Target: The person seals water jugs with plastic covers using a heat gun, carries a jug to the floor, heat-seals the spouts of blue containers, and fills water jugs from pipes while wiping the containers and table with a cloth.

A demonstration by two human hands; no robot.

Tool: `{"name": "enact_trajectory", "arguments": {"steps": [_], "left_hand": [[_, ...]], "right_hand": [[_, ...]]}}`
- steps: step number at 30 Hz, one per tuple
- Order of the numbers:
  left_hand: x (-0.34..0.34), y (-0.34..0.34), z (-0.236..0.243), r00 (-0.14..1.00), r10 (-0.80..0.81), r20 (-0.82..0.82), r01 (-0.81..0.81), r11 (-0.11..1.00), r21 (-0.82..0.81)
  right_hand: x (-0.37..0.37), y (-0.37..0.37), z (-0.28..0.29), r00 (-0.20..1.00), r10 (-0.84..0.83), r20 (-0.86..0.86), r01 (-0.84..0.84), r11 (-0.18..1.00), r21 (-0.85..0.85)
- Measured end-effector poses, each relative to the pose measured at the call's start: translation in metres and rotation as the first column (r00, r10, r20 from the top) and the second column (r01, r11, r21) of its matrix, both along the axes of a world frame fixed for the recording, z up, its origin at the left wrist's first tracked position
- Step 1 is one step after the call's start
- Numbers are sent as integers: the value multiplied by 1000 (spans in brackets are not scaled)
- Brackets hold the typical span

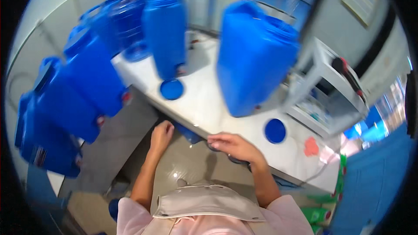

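My left hand (162, 135) is in front of the counter edge, fingers curled; I cannot see if anything is in it. My right hand (228, 143) is at the edge of the white counter (200, 104), fingers stretched out, empty. On the counter stand a tall blue jerrycan (257, 56) with open mouth at centre right and a narrower blue container (163, 30) behind left. A blue round lid (171, 89) lies before the narrower one, and a darker blue lid (275, 130) lies to my right.
Several blue jerrycans (87, 74) with red taps line the left side, beside a clear blue bottle (128, 21). At right are a grey metal rack (300, 109), a pink piece (311, 146), green bottles (315, 214) and a blue panel (370, 178). Tiled floor (183, 161) lies below.
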State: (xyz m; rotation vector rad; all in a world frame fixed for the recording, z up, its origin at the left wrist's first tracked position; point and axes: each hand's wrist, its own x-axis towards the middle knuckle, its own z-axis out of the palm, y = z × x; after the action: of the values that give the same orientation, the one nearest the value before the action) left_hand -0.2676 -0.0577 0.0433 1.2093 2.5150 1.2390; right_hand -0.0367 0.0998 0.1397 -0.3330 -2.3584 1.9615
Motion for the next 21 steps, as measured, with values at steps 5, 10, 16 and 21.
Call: {"name": "enact_trajectory", "arguments": {"steps": [5, 10, 16, 21], "left_hand": [[123, 95, 36, 624, -433, 650, 436, 884, 170], [217, 166, 73, 497, -613, 614, 621, 746, 241], [262, 168, 83, 507, -615, 603, 631, 742, 226], [231, 136, 67, 589, -563, 579, 520, 813, 262]], "right_hand": [[159, 122, 98, 665, -553, -503, 746, 521, 414], [243, 261, 181, 474, -581, -662, 615, -320, 721], [220, 389, 187, 304, -919, -251, 203, -194, 960], [253, 401, 199, 367, -865, -341, 271, -252, 929]]}}
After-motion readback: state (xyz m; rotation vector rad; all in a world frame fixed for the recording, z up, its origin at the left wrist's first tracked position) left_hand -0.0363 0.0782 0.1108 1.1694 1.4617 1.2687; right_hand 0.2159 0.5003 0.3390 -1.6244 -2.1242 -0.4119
